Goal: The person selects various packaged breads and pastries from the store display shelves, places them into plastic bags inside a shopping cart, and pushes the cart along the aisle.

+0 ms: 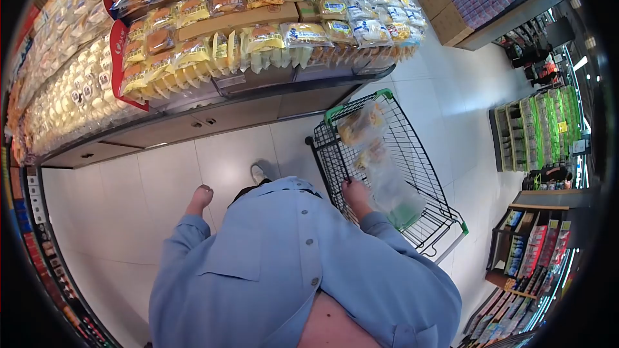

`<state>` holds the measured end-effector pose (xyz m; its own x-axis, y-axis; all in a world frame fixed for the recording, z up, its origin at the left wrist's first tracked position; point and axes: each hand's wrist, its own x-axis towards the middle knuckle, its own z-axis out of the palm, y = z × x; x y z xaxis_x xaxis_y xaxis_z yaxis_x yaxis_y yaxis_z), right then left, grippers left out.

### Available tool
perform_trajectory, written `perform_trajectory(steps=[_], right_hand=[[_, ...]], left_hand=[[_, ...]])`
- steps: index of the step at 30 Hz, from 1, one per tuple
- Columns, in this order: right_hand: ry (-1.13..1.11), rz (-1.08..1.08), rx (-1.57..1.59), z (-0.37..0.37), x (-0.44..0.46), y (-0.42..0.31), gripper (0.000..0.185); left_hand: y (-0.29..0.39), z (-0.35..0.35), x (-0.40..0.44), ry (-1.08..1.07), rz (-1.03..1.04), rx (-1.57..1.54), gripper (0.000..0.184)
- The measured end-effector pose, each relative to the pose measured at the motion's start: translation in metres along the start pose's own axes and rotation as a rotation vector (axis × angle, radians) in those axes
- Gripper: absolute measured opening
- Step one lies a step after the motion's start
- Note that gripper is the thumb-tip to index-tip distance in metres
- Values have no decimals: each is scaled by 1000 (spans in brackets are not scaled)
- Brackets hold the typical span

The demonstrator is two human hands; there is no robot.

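Our right hand curls closed around the near edge of the shopping cart, which carries clear plastic bags beside the display of packaged buns. Our left hand hangs over the floor, fingers partly curled; we cannot tell how far open it is.
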<state>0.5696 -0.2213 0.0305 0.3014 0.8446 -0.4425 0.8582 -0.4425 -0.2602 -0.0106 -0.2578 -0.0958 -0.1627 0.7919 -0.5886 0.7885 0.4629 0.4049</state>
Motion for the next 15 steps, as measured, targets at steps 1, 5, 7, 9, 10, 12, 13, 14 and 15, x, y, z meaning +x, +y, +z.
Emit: perform_trajectory(steps=[1,5,7,9,10,12,13,14,15], right_hand=[[-40,-3,127,14,4,7,38],[-88,-136,194,32,-6,19,48],[-112,-161,241,32,-25,22,49],[-135,-171,296,27,-54,30,51],[-149,-179,302,27,-67,37,51],[-192,-154,263,27,-93,55,49],[-234,-177,186,26,-103,66,45],[-242,-177,199,28,-113,73,45],[-273,-182,181,28,-122,77,44]], left_hand=[[17,-1,-6,11,1,-5,36],[95,17,-21,-68,44,-8,39],[139,21,-39,-107,140,20,42],[171,33,-54,-145,190,-7,42],[189,36,-64,-159,207,7,42],[211,52,-88,-193,237,36,42],[221,61,-98,-210,255,54,42],[227,67,-110,-210,247,67,42],[234,73,-122,-290,257,130,43]])
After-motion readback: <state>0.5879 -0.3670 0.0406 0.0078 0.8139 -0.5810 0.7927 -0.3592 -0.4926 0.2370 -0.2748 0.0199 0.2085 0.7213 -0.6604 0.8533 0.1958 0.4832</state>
